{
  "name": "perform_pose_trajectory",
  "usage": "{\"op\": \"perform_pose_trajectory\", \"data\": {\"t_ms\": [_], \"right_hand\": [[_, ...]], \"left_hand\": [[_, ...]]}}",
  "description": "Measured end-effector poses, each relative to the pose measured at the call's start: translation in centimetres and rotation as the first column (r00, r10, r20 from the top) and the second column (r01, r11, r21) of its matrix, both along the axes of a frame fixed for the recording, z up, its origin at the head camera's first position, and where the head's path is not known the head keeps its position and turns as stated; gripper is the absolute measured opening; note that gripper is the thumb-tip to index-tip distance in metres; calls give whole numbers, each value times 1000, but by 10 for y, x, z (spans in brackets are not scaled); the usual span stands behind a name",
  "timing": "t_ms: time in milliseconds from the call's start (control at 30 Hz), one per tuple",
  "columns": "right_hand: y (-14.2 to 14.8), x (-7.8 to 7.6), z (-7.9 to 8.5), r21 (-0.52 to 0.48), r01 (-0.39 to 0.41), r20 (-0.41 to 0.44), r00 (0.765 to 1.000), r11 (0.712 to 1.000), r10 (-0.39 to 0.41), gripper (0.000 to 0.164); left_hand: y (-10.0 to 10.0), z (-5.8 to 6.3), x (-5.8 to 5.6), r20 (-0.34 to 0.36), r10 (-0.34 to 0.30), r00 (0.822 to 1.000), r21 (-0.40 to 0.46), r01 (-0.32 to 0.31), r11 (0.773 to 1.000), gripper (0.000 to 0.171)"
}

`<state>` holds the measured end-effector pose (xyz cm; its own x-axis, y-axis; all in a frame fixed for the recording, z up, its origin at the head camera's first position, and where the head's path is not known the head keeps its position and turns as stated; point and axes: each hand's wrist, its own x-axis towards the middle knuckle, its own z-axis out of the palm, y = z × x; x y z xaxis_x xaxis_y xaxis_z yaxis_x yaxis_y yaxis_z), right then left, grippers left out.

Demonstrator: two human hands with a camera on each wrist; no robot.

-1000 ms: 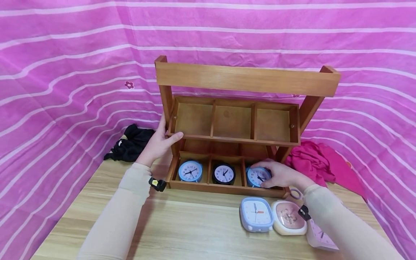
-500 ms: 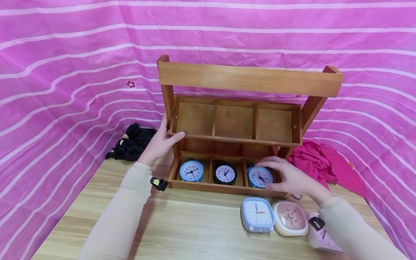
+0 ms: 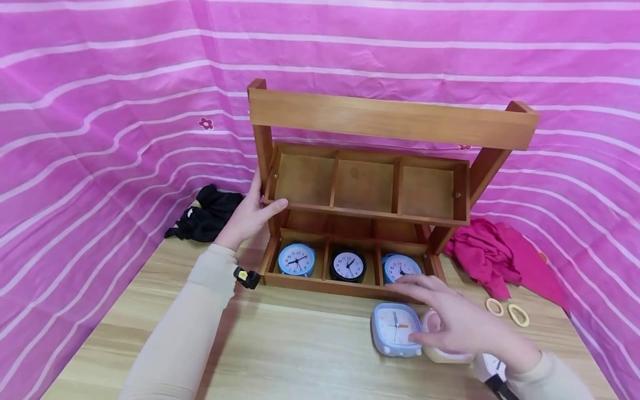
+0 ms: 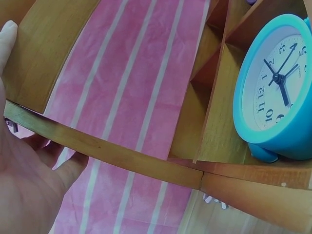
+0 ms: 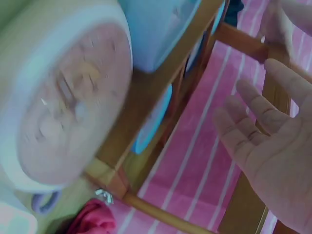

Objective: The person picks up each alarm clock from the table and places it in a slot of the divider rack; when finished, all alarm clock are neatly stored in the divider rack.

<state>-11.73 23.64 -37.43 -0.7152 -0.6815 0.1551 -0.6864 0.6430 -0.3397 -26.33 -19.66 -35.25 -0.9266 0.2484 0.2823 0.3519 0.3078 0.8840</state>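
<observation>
My left grip (image 3: 250, 218) clamped round left side of wooden shelf (image 3: 367, 183); should be stiff, best held there. Square clock (image 3: 396, 325) on tabletop (image 3: 300, 344), near side of shelf: probably light, slick, face breakable; take by rim. My right grip (image 3: 452, 322) over pink clock (image 5: 73, 102), fingers apart, holding nothing.

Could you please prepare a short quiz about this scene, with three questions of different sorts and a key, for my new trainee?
1. Choose one: which colour is the clock in the middle compartment of the lower tier? a) pink, b) black, c) white.
2. True or false: the right hand is gripping the wooden rack.
3. Fill in: the lower tier holds ____ clocks in total.

Key:
1. b, the black clock.
2. False: the right hand is open; the left hand grips the wooden rack.
3. Three: the black clock, the left blue clock and the right blue clock.
</observation>
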Motion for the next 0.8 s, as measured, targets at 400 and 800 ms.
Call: {"op": "perform_pose_trajectory", "data": {"t_ms": [400,800], "right_hand": [[-14,18,-35,111,-25,-44,999,993,31,79],[-13,9,-44,123,105,79,990,987,-115,75]], "left_hand": [[-5,-19,-15,-61,2,998,19,0,1000,100],[-1,-11,-8,-43,11,999,2,-11,1000,100]]}}
